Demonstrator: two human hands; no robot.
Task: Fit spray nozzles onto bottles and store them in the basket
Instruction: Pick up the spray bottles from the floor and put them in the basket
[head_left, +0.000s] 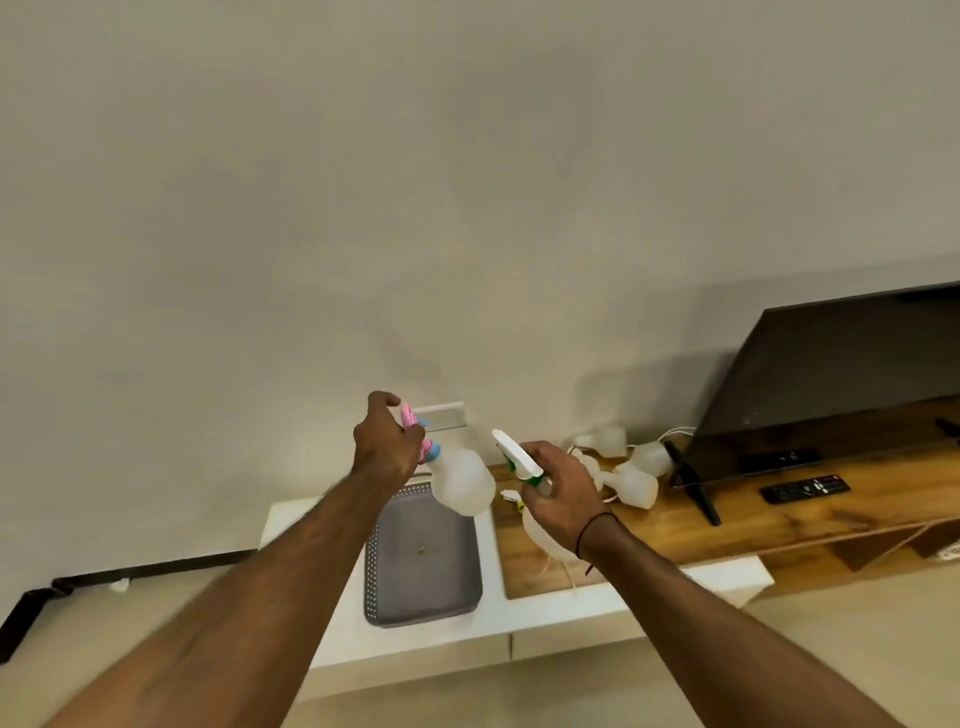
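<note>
1. Two hands are raised over the shelf, each busy with its own bottle. The left hand (387, 441) has its fingers curled round a pink and blue spray nozzle (415, 434), and a cloudy plastic bottle (462, 480) hangs from that nozzle, above the far end of the basket.
2. That nozzle looks seated on the bottle neck, so this one seems fitted and ready to go into the basket, though I cannot tell how tight the collar is.
3. The right hand (563, 493) grips a white and green nozzle (517, 457) at its neck. A second pale bottle (540, 535) shows below the palm, mostly hidden, so whether it is fully joined is unclear.
4. The grey basket (387, 597) sits on the white shelf (291, 519), below and between the arms. No bottle lies in it; only a small dark speck shows on its floor. Nothing is stored yet.
5. Further out on the wooden counter (727, 514), several spare bottles (636, 483) lie in a cluster near the wall, apparently without nozzles. A small white and yellow piece (511, 496) lies just beside the right hand.
6. Judged from this, the job is in its early part: one bottle about to be put away, one in hand, a handful left.
7. At the far right stand a dark television (831, 374) and a remote control (805, 488).
</note>
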